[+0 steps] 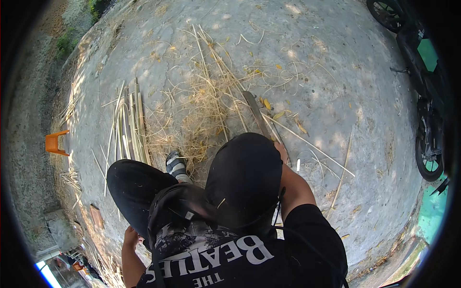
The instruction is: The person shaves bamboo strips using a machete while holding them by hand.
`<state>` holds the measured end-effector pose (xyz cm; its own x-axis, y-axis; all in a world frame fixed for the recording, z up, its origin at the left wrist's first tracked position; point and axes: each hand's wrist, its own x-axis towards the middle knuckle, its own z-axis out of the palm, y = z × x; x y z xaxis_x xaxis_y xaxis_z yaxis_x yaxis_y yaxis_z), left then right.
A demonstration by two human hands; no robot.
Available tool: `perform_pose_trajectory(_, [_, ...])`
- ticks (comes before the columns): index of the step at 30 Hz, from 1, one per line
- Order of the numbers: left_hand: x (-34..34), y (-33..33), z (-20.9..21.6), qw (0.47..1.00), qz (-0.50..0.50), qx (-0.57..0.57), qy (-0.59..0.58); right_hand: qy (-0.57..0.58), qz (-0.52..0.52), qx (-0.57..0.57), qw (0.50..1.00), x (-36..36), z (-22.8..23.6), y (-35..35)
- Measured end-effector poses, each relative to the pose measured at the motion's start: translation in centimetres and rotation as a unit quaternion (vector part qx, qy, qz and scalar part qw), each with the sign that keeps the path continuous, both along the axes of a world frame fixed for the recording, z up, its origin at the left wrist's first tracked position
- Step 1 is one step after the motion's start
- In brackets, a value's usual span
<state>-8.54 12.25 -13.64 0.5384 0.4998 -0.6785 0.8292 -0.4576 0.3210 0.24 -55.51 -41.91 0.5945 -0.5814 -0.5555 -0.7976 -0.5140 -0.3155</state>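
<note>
Right hand (283, 152): gripping 1 long blade (254, 111), its length pointing far-left.
Left hand (130, 237): resting near-left, grip hidden, farther away.

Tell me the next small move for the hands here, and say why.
Probably reach the left hand forward for one of the bamboo strips. The right hand, partly hidden by the cap, seems to grip the long blade, which points over the shavings. The left hand sits back by the hip, far from the strips.
</note>
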Motion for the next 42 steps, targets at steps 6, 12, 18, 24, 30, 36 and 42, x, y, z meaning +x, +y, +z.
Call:
perform_pose_trajectory(6, [-1.2, 1.0, -0.2, 0.999, 0.011, -0.034, 0.027, -0.02, 0.018, 0.008, 1.0, 1.5, 3.5, 1.8])
perform_pose_trajectory(12, [-1.2, -0.4, 0.7, 0.999, -0.006, 0.021, 0.049, 0.02, 0.065, 0.109, 0.992, 3.6, -1.0, 2.4])
perform_pose_trajectory(18, [-3.6, 2.2, -0.2, 0.999, 0.017, 0.015, 0.037, -0.015, 0.046, 0.095, 0.994, 5.0, 0.9, 3.1])
perform_pose_trajectory(24, [-5.4, 3.5, -0.9, 0.995, 0.059, -0.056, 0.053, -0.11, 0.075, -0.038, 0.99, 3.7, 2.7, 2.3])
perform_pose_trajectory(30, [-4.6, 2.5, -0.9, 0.995, 0.066, -0.032, 0.071, -0.05, 0.027, -0.086, 0.995, 2.8, 2.7, -1.9])
perform_pose_trajectory(36, [-4.1, 2.8, -2.3, 0.996, 0.07, -0.044, 0.033, -0.012, -0.008, -0.057, 0.998, 2.5, 2.8, -2.3])
perform_pose_trajectory(42, [-3.6, 1.2, -1.8, 0.999, 0.01, -0.029, 0.018, 0.028, -0.004, -0.067, 0.997, 3.1, 3.5, -1.3])
